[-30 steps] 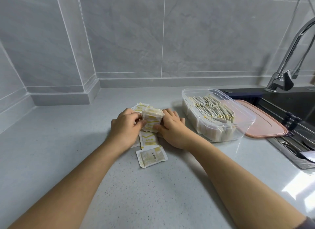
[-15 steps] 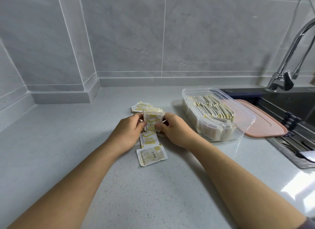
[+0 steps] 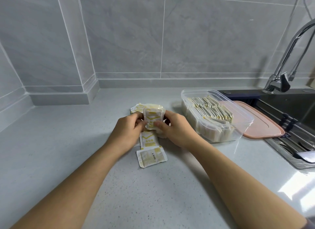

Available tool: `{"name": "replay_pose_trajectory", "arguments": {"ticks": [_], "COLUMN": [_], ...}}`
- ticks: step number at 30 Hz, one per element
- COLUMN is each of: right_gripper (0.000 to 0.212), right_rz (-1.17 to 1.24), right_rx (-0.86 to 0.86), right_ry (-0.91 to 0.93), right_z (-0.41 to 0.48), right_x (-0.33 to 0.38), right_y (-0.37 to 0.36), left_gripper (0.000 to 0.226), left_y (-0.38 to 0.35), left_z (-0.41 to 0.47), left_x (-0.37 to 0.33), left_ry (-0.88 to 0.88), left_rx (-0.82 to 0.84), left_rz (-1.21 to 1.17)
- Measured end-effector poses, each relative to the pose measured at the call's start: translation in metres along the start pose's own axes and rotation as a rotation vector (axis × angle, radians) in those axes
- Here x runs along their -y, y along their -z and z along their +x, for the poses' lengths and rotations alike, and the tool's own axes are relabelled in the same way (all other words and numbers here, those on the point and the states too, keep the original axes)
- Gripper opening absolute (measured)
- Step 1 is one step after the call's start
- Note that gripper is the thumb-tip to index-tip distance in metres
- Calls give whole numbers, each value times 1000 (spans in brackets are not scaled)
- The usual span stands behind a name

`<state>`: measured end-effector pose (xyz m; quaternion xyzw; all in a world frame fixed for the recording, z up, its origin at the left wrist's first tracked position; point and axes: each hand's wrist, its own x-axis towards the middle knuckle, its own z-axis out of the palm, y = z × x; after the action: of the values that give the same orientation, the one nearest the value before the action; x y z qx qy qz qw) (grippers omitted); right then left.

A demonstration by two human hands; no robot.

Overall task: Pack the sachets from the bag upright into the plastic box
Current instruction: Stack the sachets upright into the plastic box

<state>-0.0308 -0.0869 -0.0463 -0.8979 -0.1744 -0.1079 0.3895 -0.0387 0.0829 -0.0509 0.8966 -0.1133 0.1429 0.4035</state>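
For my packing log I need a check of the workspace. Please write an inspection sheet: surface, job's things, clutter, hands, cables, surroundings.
Surface: grey speckled countertop.
Job's things: sachet stack held upright; loose sachets lying flat on the countertop; plastic box partly filled with upright sachets; no bag seen.
Clutter: pink lid right of the box.
Hands: left hand and right hand both grip the sachet stack.
Cables: nothing seen.
Surroundings: tiled wall, faucet, sink on the right.

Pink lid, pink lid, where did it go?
In the head view, the pink lid lies flat on the counter at the right, just beside the plastic box, between it and the sink.
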Motion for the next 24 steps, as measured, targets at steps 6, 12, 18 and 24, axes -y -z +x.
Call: {"name": "replay_pose_trajectory", "arguments": {"ticks": [6,12,18,24], "right_gripper": [22,27,19,17], "right_rz": [-138,-565,-997,-1197], "right_rx": [-53,57,198,278], "right_ry": [38,-38,-261,-473], "right_z": [0,-4,5,12], "right_x": [18,24,17,6], "right_y": [40,120,178,187], "left_gripper": [13,15,18,18], "left_y": [3,1,2,2], "left_z": [3,2,-2,-4], "left_x": [3,3,0,-2], "left_ry": [16,14,1,15], "left_rx": [-83,-25,-21,-18], "left_rz": [-67,-54,-40,-54]}}
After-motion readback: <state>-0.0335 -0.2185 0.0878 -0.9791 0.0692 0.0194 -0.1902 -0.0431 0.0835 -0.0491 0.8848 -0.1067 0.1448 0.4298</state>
